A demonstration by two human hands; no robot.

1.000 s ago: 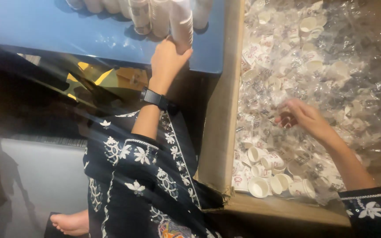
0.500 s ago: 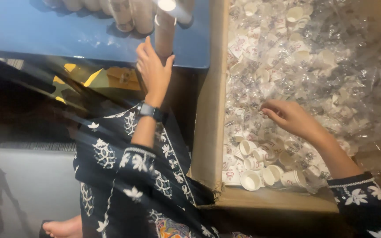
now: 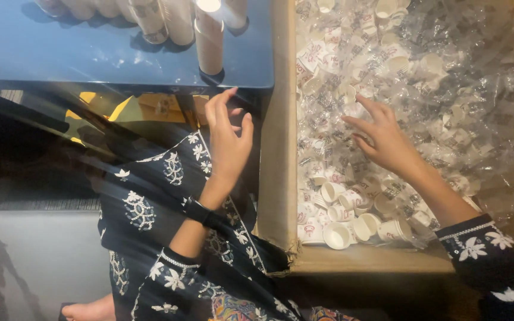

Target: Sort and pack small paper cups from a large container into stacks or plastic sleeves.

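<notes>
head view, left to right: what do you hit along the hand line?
Dark patterned garment → left hand, open, holding nothing → cardboard box wall → right hand, fingers spread over the small paper cups → crumpled clear plastic on the box's far right.

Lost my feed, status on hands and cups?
Left hand open, empty, just below cup stack. Right hand open, reaching among loose cups in box. Plastic wrap over much of them.
</notes>
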